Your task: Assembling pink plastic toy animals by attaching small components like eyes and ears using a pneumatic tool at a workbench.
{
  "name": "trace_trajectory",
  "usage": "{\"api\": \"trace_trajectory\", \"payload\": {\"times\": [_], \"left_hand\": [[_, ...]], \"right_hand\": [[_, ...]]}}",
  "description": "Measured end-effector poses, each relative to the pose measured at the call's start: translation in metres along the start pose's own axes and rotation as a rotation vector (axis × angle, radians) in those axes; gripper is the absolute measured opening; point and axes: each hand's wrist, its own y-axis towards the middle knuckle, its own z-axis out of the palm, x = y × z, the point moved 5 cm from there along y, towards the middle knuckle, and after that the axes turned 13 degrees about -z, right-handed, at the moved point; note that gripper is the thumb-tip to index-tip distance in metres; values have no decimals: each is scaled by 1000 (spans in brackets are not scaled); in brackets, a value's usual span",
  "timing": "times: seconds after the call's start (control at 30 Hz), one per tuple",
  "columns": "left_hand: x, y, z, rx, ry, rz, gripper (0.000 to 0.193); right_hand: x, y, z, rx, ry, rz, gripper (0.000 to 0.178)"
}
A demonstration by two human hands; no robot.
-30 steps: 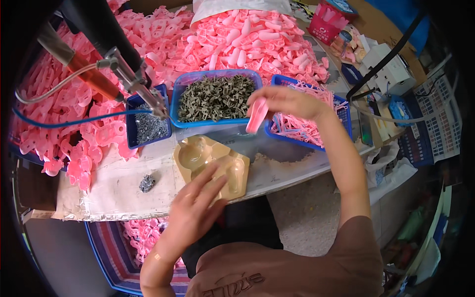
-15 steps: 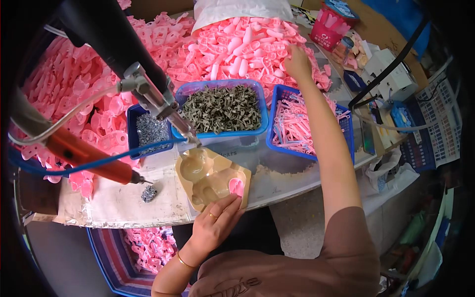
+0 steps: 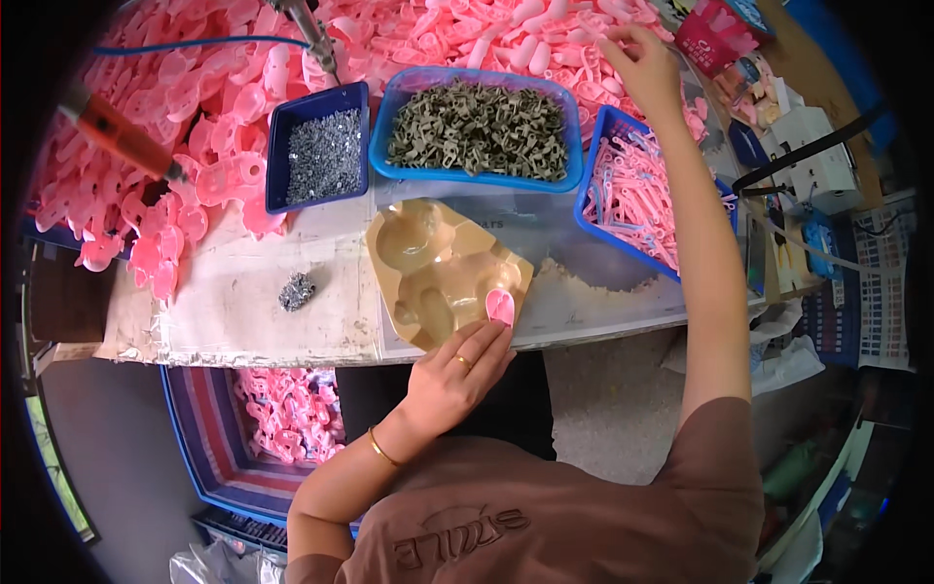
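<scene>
My left hand (image 3: 457,378), wearing a ring and a bracelet, is closed at the near right corner of a tan moulded fixture (image 3: 397,282). Its fingertips press the lower end of a small pink oval plastic piece (image 3: 500,304) lying in one recess. My right hand (image 3: 646,66) reaches far out over a heap of pink plastic parts (image 3: 545,44). Thumb and forefinger are apart there, with nothing visible between them. Hollow shells and rounded pieces make up the heap.
Behind the fixture stand a dark blue tray of small screws (image 3: 321,156), a blue tub of grey-brown clips (image 3: 477,127) and a blue basket of pink strips (image 3: 632,195). Loose screws (image 3: 296,291) lie left. An orange power screwdriver (image 3: 122,136) and a metal nozzle (image 3: 316,39) hang overhead.
The whole view has shifted, so the table sits higher in it. The screwdriver and nozzle appear farther up and left. My right hand's thumb and forefinger now show apart; my left stays on the pink piece.
</scene>
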Motion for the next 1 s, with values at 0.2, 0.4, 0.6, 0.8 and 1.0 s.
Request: {"api": "trace_trajectory", "payload": {"times": [0.2,0.4,0.6,0.8,1.0], "left_hand": [[8,-2,-22,-19,18,-51,32],[31,-10,-36,24,272,-152,27],[38,-4,-23,45,148,-178,24],[44,-5,-14,135,235,-151,26],[60,-9,-45,5,213,-112,32]], "right_hand": [[161,-73,-13,355,896,322,23],[250,-136,-28,783,564,-129,18],[271,-161,-22,682,325,-426,16],[271,-164,-18,611,367,-468,18],[268,-156,-21,686,368,-412,18]]}}
